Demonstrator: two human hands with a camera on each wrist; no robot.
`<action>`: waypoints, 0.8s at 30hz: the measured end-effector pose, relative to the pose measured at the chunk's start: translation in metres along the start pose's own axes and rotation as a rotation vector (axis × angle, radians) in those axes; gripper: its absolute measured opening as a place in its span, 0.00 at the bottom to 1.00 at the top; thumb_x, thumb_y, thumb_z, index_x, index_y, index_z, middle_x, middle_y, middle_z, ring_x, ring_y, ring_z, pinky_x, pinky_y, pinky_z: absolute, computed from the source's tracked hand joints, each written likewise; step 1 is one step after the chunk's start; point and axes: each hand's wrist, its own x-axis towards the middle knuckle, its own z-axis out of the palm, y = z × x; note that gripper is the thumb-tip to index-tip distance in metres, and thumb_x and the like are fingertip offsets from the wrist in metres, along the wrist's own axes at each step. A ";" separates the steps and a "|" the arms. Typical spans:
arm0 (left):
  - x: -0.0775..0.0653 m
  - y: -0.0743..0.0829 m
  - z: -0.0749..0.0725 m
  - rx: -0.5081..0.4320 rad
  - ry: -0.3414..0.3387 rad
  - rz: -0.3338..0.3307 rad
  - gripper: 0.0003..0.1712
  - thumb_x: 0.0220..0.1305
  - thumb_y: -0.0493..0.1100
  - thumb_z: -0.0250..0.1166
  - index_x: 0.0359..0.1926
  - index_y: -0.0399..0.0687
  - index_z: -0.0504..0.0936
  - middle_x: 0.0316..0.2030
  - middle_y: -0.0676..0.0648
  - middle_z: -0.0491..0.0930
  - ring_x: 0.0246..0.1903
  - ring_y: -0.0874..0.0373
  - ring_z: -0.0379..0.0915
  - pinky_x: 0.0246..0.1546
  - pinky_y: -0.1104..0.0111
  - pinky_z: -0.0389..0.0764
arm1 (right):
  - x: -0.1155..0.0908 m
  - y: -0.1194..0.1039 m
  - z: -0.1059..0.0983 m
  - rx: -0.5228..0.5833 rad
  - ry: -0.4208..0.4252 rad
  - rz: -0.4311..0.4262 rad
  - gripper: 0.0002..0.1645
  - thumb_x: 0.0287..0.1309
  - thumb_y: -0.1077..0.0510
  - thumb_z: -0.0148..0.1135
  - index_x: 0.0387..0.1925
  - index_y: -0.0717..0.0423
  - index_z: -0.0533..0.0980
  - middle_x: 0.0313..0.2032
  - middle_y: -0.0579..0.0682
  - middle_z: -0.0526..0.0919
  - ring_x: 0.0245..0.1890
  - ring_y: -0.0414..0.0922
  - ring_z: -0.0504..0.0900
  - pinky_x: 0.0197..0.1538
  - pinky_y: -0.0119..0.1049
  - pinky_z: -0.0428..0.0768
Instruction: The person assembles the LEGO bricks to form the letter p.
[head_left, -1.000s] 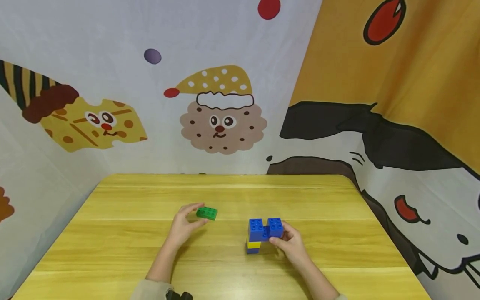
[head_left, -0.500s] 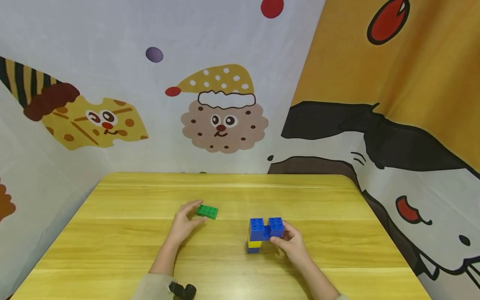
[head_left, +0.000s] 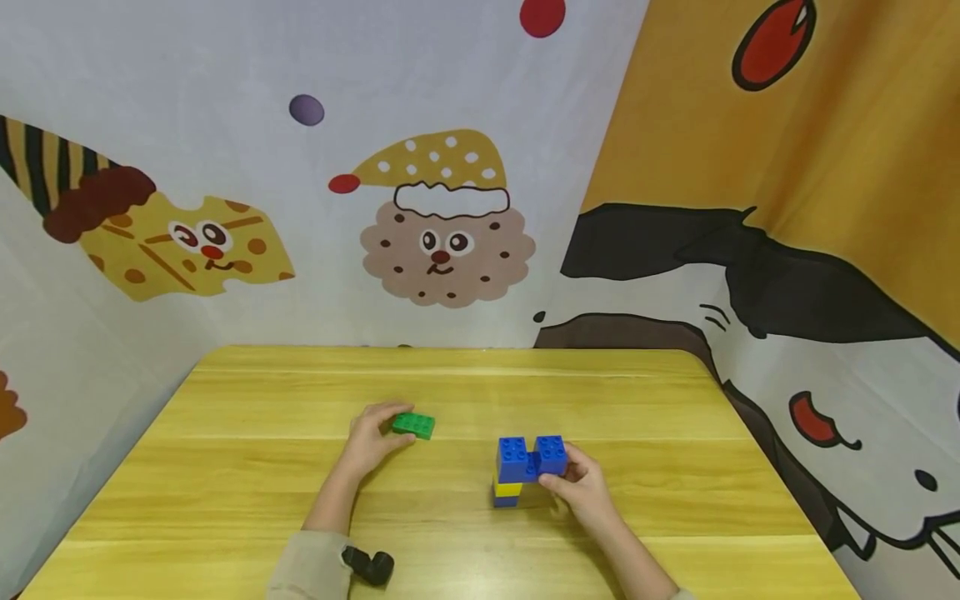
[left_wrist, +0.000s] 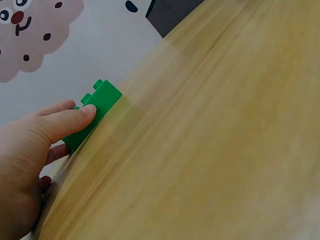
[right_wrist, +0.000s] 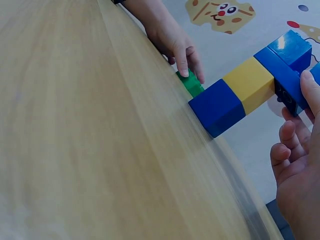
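Note:
A green building brick [head_left: 413, 426] with studs on top lies flat on the table, left of the middle. My left hand [head_left: 372, 438] pinches it, the thumb [left_wrist: 75, 122] on its near side and fingers on the far side. To the right stands a blue and yellow brick stack [head_left: 507, 489]: a blue block below, a yellow one [right_wrist: 249, 85] above it, then a longer blue brick bearing two blue blocks with a gap between. My right hand [head_left: 585, 490] grips the overhanging right end of the stack's top, thumb in front; some of its fingers are hidden in the head view.
The wood-grain table [head_left: 247, 467] has rounded far corners. Behind it hangs a printed cloth [head_left: 247, 67] with cartoon figures, close to the table's far edge. A black device [head_left: 369, 567] sits at the left sleeve cuff.
Half a second ago the left fingers were spread a little wider at the green brick; now they close on it. The left forearm has shifted slightly. The right hand and stack stay put.

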 end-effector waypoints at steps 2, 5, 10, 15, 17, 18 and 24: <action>0.001 0.000 0.000 0.020 -0.003 0.000 0.28 0.50 0.39 0.75 0.55 0.47 0.81 0.57 0.43 0.75 0.59 0.43 0.63 0.57 0.45 0.64 | 0.000 0.001 0.000 -0.004 0.000 -0.006 0.26 0.56 0.74 0.61 0.49 0.44 0.79 0.36 0.44 0.83 0.28 0.36 0.76 0.28 0.27 0.76; 0.002 -0.001 -0.001 0.039 0.002 0.007 0.26 0.51 0.39 0.74 0.54 0.47 0.82 0.54 0.44 0.77 0.58 0.44 0.64 0.58 0.45 0.61 | 0.000 0.001 -0.001 -0.007 -0.004 -0.015 0.26 0.56 0.74 0.60 0.50 0.45 0.79 0.35 0.44 0.83 0.28 0.35 0.76 0.28 0.27 0.75; 0.002 -0.002 0.000 0.041 -0.004 0.001 0.24 0.52 0.38 0.74 0.53 0.48 0.82 0.53 0.44 0.78 0.58 0.44 0.65 0.58 0.46 0.62 | 0.000 0.000 0.000 -0.009 0.000 -0.013 0.25 0.56 0.74 0.61 0.50 0.47 0.79 0.35 0.44 0.82 0.27 0.35 0.76 0.27 0.27 0.75; 0.001 -0.003 0.000 0.020 -0.003 -0.012 0.23 0.51 0.37 0.74 0.51 0.47 0.83 0.53 0.43 0.77 0.57 0.44 0.66 0.57 0.47 0.67 | 0.000 -0.001 0.000 -0.014 0.015 0.006 0.24 0.55 0.73 0.62 0.49 0.48 0.79 0.36 0.45 0.83 0.28 0.37 0.76 0.28 0.27 0.76; 0.001 -0.003 0.000 0.013 -0.003 -0.024 0.23 0.51 0.37 0.74 0.51 0.46 0.83 0.53 0.43 0.77 0.57 0.44 0.66 0.57 0.48 0.66 | 0.000 -0.001 0.000 -0.013 0.022 0.013 0.24 0.55 0.74 0.62 0.48 0.47 0.79 0.36 0.45 0.83 0.28 0.37 0.76 0.28 0.27 0.76; 0.000 -0.003 0.000 0.009 -0.003 -0.028 0.23 0.51 0.37 0.74 0.51 0.46 0.83 0.52 0.43 0.77 0.57 0.44 0.66 0.58 0.48 0.66 | 0.000 0.000 0.001 -0.013 0.024 0.014 0.24 0.55 0.74 0.62 0.48 0.46 0.79 0.36 0.45 0.83 0.29 0.37 0.76 0.29 0.27 0.76; -0.004 0.000 -0.001 -0.054 -0.004 -0.048 0.23 0.52 0.36 0.74 0.51 0.44 0.83 0.53 0.43 0.76 0.58 0.44 0.66 0.59 0.49 0.65 | 0.000 0.002 0.000 -0.015 0.025 0.020 0.26 0.54 0.74 0.62 0.48 0.42 0.79 0.35 0.43 0.83 0.29 0.36 0.76 0.29 0.27 0.76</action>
